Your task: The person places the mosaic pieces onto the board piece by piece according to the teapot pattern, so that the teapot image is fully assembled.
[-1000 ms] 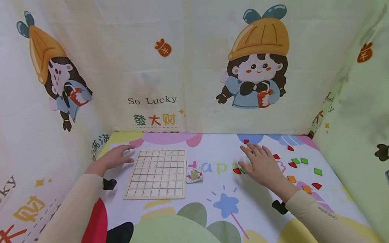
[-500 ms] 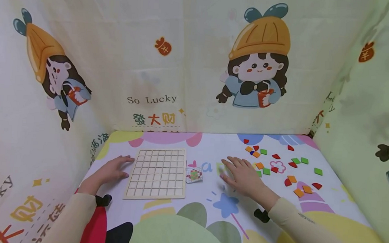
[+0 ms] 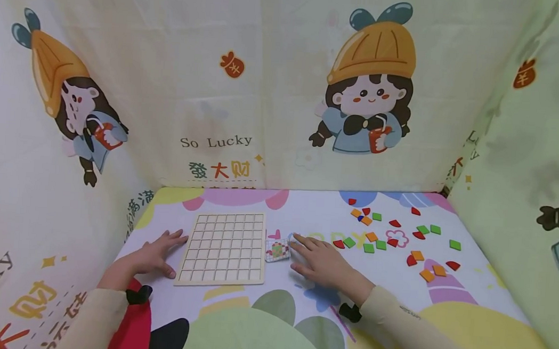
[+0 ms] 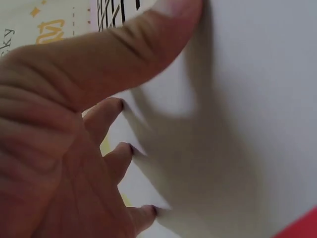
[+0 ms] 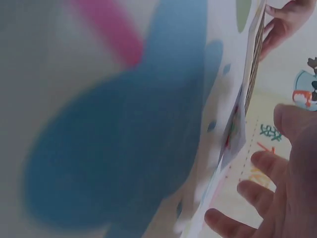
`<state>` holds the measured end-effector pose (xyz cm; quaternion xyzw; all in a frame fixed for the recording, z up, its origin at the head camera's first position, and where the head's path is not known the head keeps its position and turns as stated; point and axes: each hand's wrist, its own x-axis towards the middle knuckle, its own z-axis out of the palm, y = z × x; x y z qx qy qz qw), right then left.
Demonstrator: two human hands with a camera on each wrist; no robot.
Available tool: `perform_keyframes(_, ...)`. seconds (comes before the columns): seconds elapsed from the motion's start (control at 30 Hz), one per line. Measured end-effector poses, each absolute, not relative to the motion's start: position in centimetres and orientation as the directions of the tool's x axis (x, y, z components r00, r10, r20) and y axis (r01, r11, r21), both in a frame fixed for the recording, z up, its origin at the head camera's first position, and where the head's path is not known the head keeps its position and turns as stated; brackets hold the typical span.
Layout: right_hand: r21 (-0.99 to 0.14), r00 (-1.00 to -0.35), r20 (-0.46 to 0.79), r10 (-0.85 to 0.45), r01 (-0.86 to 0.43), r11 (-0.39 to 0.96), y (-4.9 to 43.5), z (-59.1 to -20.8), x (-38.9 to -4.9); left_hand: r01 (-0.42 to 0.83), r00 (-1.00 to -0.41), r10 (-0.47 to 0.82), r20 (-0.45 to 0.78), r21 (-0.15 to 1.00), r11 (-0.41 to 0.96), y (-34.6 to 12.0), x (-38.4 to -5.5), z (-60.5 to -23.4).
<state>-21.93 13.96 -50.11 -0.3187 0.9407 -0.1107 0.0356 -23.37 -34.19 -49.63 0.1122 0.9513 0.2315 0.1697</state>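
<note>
A wooden grid board point(image 3: 223, 248) lies flat on the table, its square cells bare. At its left edge is my left hand point(image 3: 153, 256), fingers spread, fingertips down on the cloth in the left wrist view; whether they touch the board I cannot tell. A small card point(image 3: 277, 250) printed with a grid and a coloured pattern lies against the board's right edge. My right hand point(image 3: 323, 261) hovers just right of this card, fingers loosely extended, holding nothing. In the right wrist view the card point(image 5: 235, 130) is just beyond the fingers point(image 5: 267, 163), one edge lifted.
Several small flat pieces lie scattered at the right: red quarter-rounds point(image 3: 394, 223), orange squares point(image 3: 439, 271), green squares point(image 3: 455, 244) and a blue piece point(image 3: 360, 218). A printed cloth covers the table point(image 3: 232, 326). Fabric walls point(image 3: 284, 89) close in the back and both sides.
My right hand has moved left from above the coloured pieces to beside the card, uncovering them. My left hand has come down and nearer along the board's left edge.
</note>
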Motion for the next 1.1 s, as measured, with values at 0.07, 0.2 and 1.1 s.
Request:
perform_keyframes(0.07,-0.235,-0.778,-0.015,-0.628,-0.608,0.759,13.3,-50.2,-21.9,0.122,-0.912,0.281,-0.297,0.458,0.881,-34.2,-23.3,-49.3)
perform_keyframes(0.2,-0.218,-0.77,-0.036,-0.638,-0.617,0.756,12.3,-50.7,-21.7,0.112,-0.915,0.259,-0.309,0.421,0.9,-34.2,-23.0,-49.1)
perform_keyframes(1.1,-0.115,-0.786,-0.091,-0.612,-0.602,0.79,11.7,-51.0,-21.1,0.054,-0.917,0.203,-0.342,0.399,0.915,-33.2,-23.2,-49.0)
